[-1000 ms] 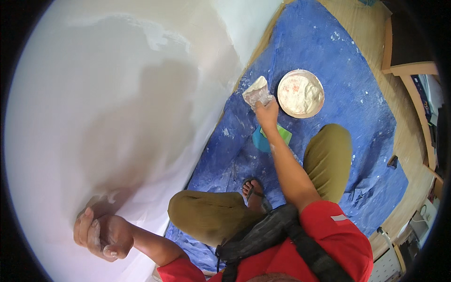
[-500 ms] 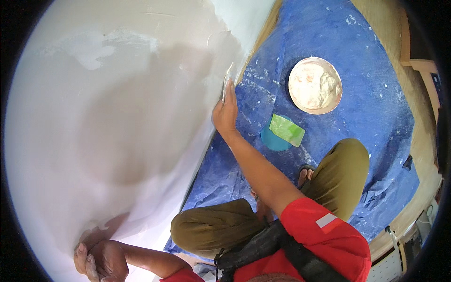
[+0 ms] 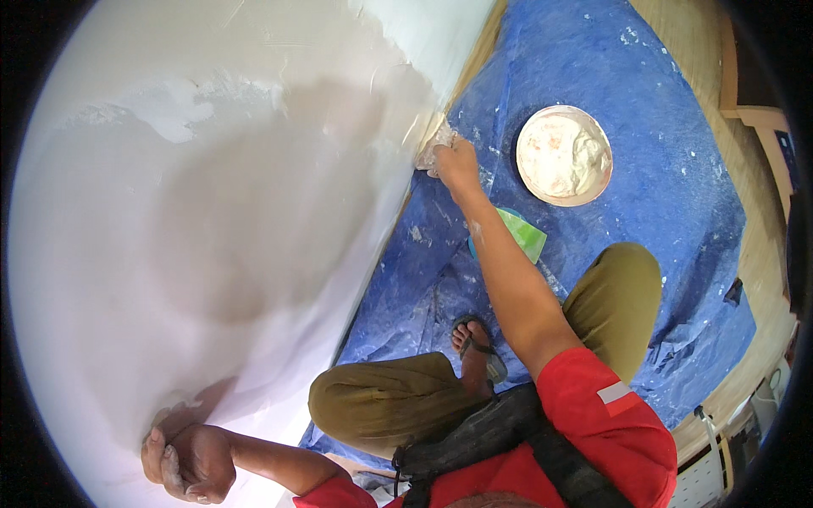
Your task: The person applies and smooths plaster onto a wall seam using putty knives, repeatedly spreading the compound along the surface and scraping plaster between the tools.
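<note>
My right hand (image 3: 456, 165) grips a putty-coated flat scraper (image 3: 434, 146) at the bottom edge of the pale, patchy wall (image 3: 254, 212). My left hand (image 3: 188, 463) is low at the left by the wall, fingers curled and smeared with white; what they hold, if anything, I cannot make out. Right of my right hand, a round bowl (image 3: 564, 155) of creamy putty sits on the blue plastic sheet (image 3: 644, 203). A green flat piece (image 3: 525, 237) lies on a blue round item, partly behind my right forearm.
My bent knees (image 3: 381, 402) and a sandalled foot (image 3: 474, 343) are below, over the sheet. A wooden floor strip (image 3: 716, 169) runs past the sheet's right edge, with wooden furniture (image 3: 749, 114) and assorted items along the far right.
My right hand moved left to the wall with the scraper, then slightly back right, tilting it flatter. The view has shifted. My left hand remains curled at the lower left.
</note>
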`<state>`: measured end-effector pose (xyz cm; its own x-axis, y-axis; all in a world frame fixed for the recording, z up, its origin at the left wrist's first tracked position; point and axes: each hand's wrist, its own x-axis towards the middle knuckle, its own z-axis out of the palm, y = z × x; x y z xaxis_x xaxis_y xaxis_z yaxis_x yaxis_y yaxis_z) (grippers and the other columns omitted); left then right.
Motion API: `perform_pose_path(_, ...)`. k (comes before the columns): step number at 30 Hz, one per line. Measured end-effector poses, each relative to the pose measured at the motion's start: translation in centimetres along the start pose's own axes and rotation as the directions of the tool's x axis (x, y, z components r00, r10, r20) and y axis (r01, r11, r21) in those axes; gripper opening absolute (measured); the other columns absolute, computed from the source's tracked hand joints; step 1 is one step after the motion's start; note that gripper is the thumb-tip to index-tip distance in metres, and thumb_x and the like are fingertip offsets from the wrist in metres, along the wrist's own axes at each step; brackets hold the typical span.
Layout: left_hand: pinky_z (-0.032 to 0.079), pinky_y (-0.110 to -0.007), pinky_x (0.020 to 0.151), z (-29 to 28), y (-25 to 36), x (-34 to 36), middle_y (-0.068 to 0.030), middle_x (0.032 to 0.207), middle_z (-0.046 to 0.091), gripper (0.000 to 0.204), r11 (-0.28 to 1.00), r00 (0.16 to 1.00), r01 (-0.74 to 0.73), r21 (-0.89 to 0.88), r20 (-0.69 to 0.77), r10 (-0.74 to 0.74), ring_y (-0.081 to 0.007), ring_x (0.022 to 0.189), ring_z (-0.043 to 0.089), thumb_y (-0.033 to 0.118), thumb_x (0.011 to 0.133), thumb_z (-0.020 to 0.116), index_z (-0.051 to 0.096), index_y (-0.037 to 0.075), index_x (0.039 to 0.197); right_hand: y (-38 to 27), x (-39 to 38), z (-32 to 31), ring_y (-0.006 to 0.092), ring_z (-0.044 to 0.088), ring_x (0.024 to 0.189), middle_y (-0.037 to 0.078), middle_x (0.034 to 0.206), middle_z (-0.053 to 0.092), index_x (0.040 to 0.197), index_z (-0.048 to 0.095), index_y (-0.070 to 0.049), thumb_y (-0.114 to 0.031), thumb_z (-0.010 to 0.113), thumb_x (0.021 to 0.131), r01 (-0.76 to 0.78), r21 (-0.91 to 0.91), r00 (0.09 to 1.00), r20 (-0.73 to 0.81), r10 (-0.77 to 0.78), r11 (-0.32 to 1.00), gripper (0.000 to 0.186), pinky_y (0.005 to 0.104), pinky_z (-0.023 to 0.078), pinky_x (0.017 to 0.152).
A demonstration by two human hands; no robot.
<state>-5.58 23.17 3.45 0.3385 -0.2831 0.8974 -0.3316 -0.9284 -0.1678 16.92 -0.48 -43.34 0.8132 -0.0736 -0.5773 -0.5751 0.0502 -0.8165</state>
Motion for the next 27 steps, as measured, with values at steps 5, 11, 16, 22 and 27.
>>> perform_pose_path(5,0.060,-0.050,0.047,-0.5,0.4,0.2,-0.0337,0.082,0.065,0.055,0.998,0.997,-0.055,-0.011,0.058,0.056,-0.0398,0.064,0.066,0.031,0.097,0.035,0.064,-0.013,0.083,-3.9,-5.0,0.7,0.0463,0.068,0.093,0.030,0.095,0.070,0.122,0.065,0.002,-0.017,0.056,0.086,0.217,-0.179,0.975,0.079,-0.206,0.960,0.042,0.0497,0.052,0.085)
perform_pose_path(11,0.061,-0.050,0.047,-0.4,0.2,0.3,-0.0343,0.083,0.065,0.056,0.994,0.995,-0.084,0.065,0.052,0.081,-0.0399,0.065,0.066,0.032,0.098,0.034,0.065,-0.013,0.084,-4.6,-11.4,-1.0,0.0426,0.069,0.093,0.029,0.101,0.070,0.128,0.061,0.001,-0.011,0.053,0.091,0.343,-0.025,0.936,0.093,-0.339,0.939,0.040,0.0452,0.053,0.083)
perform_pose_path(16,0.061,-0.050,0.048,-0.4,0.1,0.3,-0.0364,0.086,0.065,0.055,0.998,0.999,0.000,-0.063,0.036,0.002,-0.0423,0.066,0.066,0.031,0.096,0.035,0.064,-0.013,0.084,-0.8,-7.5,-1.0,0.0461,0.068,0.097,0.029,0.111,0.069,0.131,0.058,0.002,-0.005,0.052,0.093,0.362,0.043,0.929,-0.095,-0.357,0.931,0.039,0.0431,0.053,0.084)
perform_pose_path(22,0.061,-0.051,0.050,-0.8,-0.1,0.6,-0.0370,0.087,0.065,0.054,0.998,0.998,0.021,-0.065,0.063,-0.017,-0.0439,0.066,0.067,0.031,0.095,0.035,0.065,-0.013,0.083,-0.8,-4.6,4.1,0.0466,0.063,0.109,0.034,0.117,0.065,0.147,0.044,0.002,-0.001,0.052,0.088,0.388,-0.218,0.894,-0.148,-0.424,0.895,0.059,0.0481,0.049,0.095)
perform_pose_path(27,0.061,-0.053,0.054,-1.9,-0.7,0.1,-0.0364,0.086,0.065,0.056,0.990,0.998,-0.059,0.125,0.037,0.055,-0.0439,0.067,0.067,0.033,0.095,0.036,0.065,-0.012,0.082,6.5,-10.1,1.6,0.0404,0.071,0.091,0.027,0.106,0.071,0.138,0.053,0.007,-0.004,0.053,0.090,0.567,-0.189,0.822,0.059,-0.567,0.802,0.049,0.0417,0.056,0.080)
